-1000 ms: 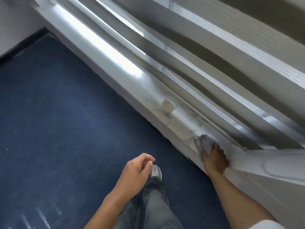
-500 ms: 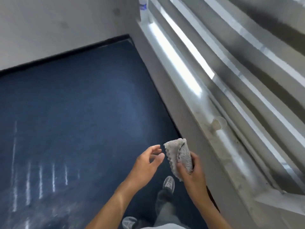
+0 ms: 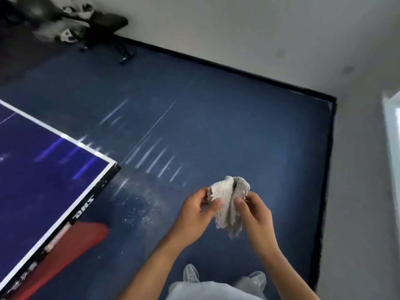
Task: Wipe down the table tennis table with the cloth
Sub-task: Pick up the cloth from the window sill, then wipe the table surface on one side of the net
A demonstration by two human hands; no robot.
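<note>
A crumpled grey cloth hangs in the air in front of me, above the blue floor. My left hand pinches its left fold between thumb and fingers. My right hand grips its right side. The blue table tennis table, with a white border line and a black edge, fills the left side of the view; its near corner lies well left of my hands. Neither hand touches the table.
A red part shows under the table's edge. Blue floor with pale streaks and dust specks spreads ahead. White walls with a black skirting close the room. Dark blurred equipment sits in the far left corner. My shoes are below.
My right hand lifted the cloth off the window sill and brought it in front of me. My left hand has taken hold of it too. My view swung left to the table.
</note>
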